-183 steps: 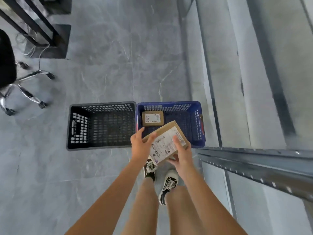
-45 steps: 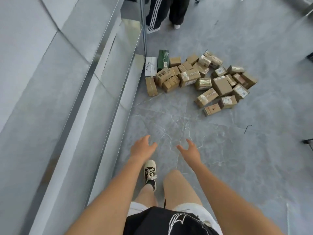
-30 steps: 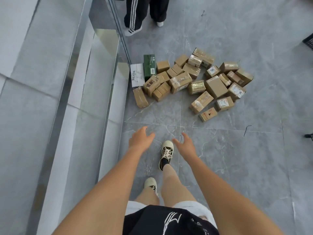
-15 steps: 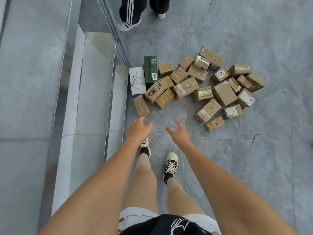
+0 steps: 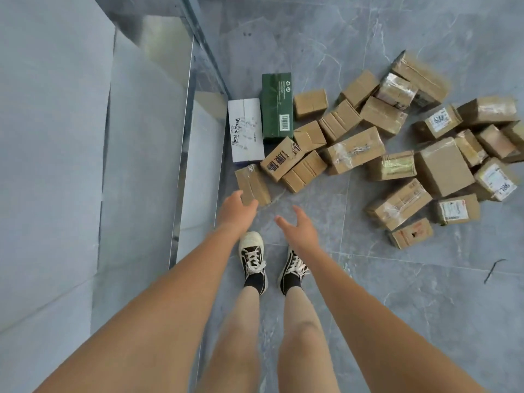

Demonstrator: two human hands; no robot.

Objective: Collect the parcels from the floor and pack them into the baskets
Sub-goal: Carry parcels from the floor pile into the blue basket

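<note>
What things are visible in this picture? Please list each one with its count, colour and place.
brown cardboard parcels: roughly two dozen, brown, heaped on the floor ahead and to the right
green box: one, dark green, at the heap's left end
white box: one, white with writing, left of the green box, by the metal rail
metal rail: one, silver, along the left
floor: grey marble tiles
dark scrap: one, on the floor at right
shoes: two, cream and black
hands: left hand open, over the nearest brown parcel; right hand open, empty
</note>
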